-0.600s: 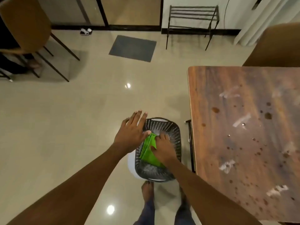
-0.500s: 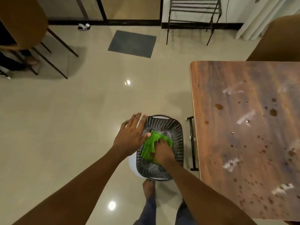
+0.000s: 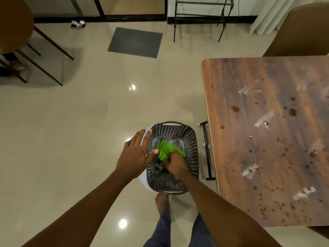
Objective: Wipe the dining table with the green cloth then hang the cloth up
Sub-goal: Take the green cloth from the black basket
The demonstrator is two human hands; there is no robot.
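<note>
Right hand [image 3: 175, 164]: grip closed around a bunched bright green cloth [image 3: 166, 150], inside a dark perforated plastic basket [image 3: 191, 139] that sits on the floor. Left hand [image 3: 136, 154]: grip wide, fingers spread flat, palm down over the basket's left rim, thumb tip touching the cloth; holds nothing. Both forearms bare, reaching forward and down. Bare foot [image 3: 162, 202] just behind the basket. Brown wooden dining surface [image 3: 236, 157]: right of the basket, near but apart, spotted with dark droplets and pale smears. Floor: glossy beige tile [image 3: 71, 131]; grey mat [image 3: 135, 42] ahead; black metal rack [image 3: 201, 15] against the far wall; brown chair [image 3: 14, 25] far left.
</note>
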